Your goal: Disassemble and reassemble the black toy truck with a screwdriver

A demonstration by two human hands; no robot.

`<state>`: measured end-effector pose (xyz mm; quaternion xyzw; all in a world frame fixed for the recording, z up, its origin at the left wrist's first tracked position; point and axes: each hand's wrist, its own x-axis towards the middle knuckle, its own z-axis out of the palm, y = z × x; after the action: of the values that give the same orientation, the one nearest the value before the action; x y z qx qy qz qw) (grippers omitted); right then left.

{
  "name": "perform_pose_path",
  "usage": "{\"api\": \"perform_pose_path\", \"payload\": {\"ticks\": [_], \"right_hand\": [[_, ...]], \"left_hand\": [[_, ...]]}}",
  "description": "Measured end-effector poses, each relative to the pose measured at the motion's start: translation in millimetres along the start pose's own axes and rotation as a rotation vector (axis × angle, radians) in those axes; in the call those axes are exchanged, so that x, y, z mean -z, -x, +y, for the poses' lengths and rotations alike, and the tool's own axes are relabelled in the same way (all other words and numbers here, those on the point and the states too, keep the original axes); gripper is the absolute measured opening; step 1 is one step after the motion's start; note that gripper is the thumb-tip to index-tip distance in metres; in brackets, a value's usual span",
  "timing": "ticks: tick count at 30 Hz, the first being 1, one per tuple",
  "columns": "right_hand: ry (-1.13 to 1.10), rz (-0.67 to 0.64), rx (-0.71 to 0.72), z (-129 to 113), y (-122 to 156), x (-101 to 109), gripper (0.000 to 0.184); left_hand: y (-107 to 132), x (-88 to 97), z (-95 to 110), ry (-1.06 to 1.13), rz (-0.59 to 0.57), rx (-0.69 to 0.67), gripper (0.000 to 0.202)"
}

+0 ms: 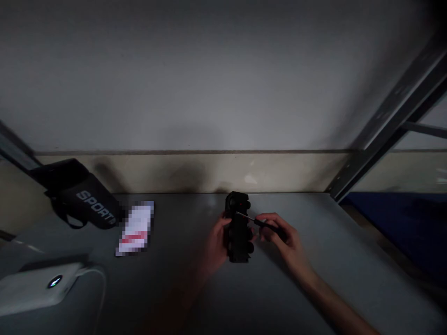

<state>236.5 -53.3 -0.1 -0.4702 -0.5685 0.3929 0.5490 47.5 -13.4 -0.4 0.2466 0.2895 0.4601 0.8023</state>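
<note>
A black toy truck (238, 232), with dark round wheels along its right side, is held on its side above the grey table. My left hand (217, 246) is closed around its left side, and some of the fingers are hidden behind it. In my right hand (281, 235) is a screwdriver (259, 222) with a black handle and a thin metal shaft. The shaft points left, and its tip meets the toy truck near the middle of its upper half. Fine detail on the dark body is too dim to make out.
On the grey table (167, 293), a black SPORT bottle (89, 197) leans at the left beside a phone (136, 228) with a blurred screen. A white power bank (42, 286) with a cable (104, 284) lies nearer. Behind is a wall (195, 93); a metal post (384, 125) slants at right.
</note>
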Motion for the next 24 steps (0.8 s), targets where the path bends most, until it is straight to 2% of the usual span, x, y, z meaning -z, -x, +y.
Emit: {"api": "perform_pose_path", "payload": {"ticks": [11, 24], "right_hand": [[0.000, -0.015, 0.014, -2.6, 0.2, -2.1, 0.020], [0.048, -0.001, 0.072, -3.6, 3.0, -1.2, 0.021]], "left_hand": [[0.4, 8.7, -6.1, -0.032, -0.032, -0.050, 0.027], [5.8, 0.2, -1.0, -0.008, -0.020, 0.010, 0.028]]}}
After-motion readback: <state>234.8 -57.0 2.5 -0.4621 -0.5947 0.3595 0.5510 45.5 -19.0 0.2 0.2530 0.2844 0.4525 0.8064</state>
